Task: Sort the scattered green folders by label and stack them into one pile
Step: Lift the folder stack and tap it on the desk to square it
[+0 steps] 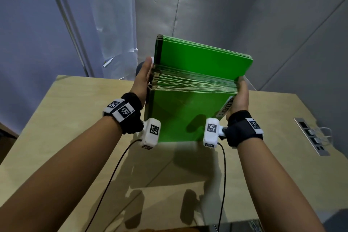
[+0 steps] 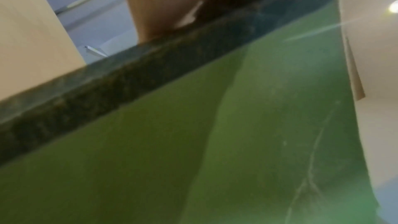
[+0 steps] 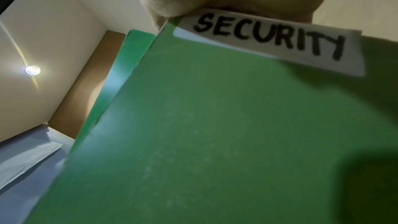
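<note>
A thick stack of green folders (image 1: pixel 190 113) stands on edge above the wooden table (image 1: pixel 75 137), its upper edges facing me. My left hand (image 1: pixel 144 79) grips the stack's left side and my right hand (image 1: pixel 240 96) grips its right side. The nearest folder (image 3: pixel 215 134) carries a white label (image 3: pixel 275 40) reading SECURITY, by my right thumb. A farther folder (image 1: pixel 203 58) leans away at the back of the stack. In the left wrist view the folder face (image 2: pixel 193 142) and its dark edge fill the picture. My fingers behind the stack are hidden.
A metal power socket strip (image 1: pixel 310 135) with a white cable is set into the table at the right. Grey fabric walls (image 1: pixel 226 5) stand behind the table. Cables run from both wrist cameras toward me.
</note>
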